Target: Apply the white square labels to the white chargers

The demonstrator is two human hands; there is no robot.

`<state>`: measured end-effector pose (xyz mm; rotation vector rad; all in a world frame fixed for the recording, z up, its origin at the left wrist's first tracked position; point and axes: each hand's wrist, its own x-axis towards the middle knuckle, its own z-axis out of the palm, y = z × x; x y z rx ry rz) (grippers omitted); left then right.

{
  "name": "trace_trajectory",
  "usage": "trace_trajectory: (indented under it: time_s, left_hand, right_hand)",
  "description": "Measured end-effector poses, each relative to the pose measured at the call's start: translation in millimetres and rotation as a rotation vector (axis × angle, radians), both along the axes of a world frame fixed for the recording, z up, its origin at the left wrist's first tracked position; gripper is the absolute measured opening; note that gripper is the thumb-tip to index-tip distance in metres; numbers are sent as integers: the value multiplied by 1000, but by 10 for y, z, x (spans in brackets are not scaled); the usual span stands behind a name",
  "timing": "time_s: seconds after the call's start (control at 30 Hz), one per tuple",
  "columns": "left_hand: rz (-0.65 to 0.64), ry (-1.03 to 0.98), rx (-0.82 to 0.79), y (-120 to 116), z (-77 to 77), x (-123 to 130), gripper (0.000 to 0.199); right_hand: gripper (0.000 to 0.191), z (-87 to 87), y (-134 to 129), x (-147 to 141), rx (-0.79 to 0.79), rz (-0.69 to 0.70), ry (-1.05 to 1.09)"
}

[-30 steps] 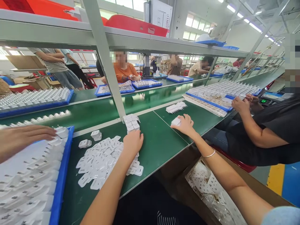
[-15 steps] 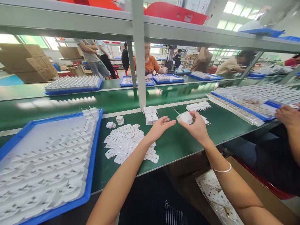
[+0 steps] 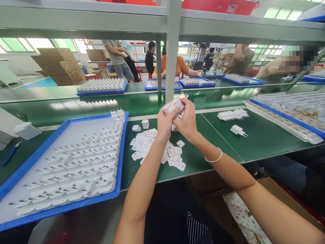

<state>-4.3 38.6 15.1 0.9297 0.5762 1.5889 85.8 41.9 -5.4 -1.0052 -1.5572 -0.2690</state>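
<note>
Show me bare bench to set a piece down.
Green bench is bare between the loose white pieces and single plug, though the right forearm crosses above; also from that plug to the pale stack. Crowded: those pieces and plug rows in the left blue tray.

Left hand (image 3: 164, 122), right hand (image 3: 187, 118) — apart before — together, both gripping white block (image 3: 172, 106)

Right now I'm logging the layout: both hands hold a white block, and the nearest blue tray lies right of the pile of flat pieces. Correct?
No: the nearest blue tray lies left of the pile, as the head view shows. The left hand and right hand do hold a white block.
</note>
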Motion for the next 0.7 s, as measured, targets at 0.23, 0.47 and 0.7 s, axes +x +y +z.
trace_trajectory:
  time_s: [0.23,0.47,0.7]
  left_hand:
    - [56,-57,-71,52,-109,19,40]
    - [599,-106,43,242,124,-490,41]
    - [928,-183,65,299,239,-1018,36]
  right_hand:
    - [46,-77,41,-46,19,44,-61]
    - [66,-67,313,-160,-390,450,-16]
    - [33,-193,811,-758,-738,440,-273]
